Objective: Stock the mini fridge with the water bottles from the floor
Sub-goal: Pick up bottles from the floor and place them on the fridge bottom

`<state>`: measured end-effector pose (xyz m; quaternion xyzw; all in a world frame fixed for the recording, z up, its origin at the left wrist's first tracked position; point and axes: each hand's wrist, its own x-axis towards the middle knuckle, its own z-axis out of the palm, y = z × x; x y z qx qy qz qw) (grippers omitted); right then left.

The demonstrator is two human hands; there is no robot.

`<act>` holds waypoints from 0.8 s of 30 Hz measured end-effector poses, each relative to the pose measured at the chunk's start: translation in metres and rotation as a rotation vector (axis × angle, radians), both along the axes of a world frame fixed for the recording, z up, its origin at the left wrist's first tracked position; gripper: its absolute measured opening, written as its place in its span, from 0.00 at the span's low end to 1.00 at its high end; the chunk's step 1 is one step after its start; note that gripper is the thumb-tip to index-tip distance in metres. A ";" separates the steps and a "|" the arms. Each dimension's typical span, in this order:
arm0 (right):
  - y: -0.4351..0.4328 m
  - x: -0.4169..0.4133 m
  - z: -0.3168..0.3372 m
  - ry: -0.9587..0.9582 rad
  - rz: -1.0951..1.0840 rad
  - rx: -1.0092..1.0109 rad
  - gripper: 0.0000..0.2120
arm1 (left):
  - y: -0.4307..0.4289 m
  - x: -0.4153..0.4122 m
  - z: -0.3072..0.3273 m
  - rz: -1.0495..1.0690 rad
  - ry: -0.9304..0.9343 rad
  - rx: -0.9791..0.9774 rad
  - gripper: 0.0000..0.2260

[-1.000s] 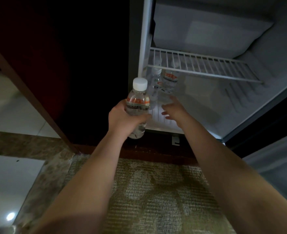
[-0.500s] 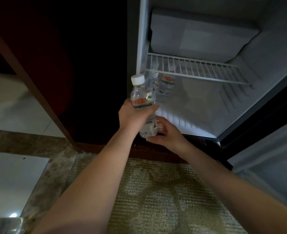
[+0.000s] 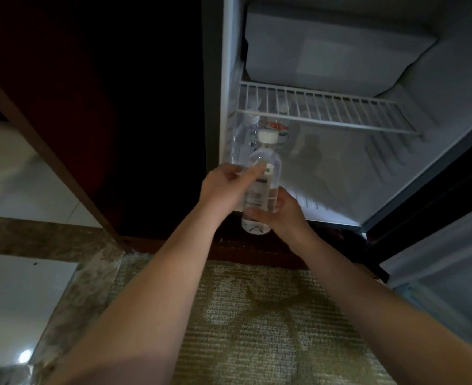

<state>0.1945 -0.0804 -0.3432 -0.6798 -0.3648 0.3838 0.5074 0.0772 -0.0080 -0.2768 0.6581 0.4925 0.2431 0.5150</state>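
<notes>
Clear plastic water bottle, upright, is held at mini fridge mouth, under wire shelf. Lower body is gripped by right hand; shoulder is pinched by left hand. Placing step judged underway; next, bottle is to be stood beside stocked bottles.

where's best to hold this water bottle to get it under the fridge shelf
Grip the water bottle low on its straight body, from the right, as the right hand does. It's upright with its cap toward the wire shelf, so a low grip likely clears.
</notes>
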 end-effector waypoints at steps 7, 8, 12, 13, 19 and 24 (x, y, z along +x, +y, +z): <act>0.029 0.040 -0.023 -0.033 -0.285 0.026 0.25 | 0.021 -0.019 -0.008 0.225 -0.062 0.103 0.20; 0.033 0.043 -0.025 -0.034 -0.315 0.045 0.25 | 0.023 -0.019 -0.008 0.237 -0.080 0.103 0.20; 0.050 0.046 -0.031 -0.025 -0.392 0.120 0.26 | 0.025 -0.020 -0.009 0.235 -0.081 0.122 0.20; 0.055 0.046 -0.034 -0.037 -0.394 0.117 0.26 | 0.025 -0.020 -0.012 0.228 -0.073 0.133 0.20; 0.073 0.044 -0.048 -0.113 -0.375 0.104 0.25 | 0.026 -0.024 -0.019 0.200 -0.019 0.171 0.23; 0.071 0.047 -0.050 -0.083 -0.412 0.070 0.26 | 0.024 -0.020 -0.017 0.192 -0.018 0.147 0.23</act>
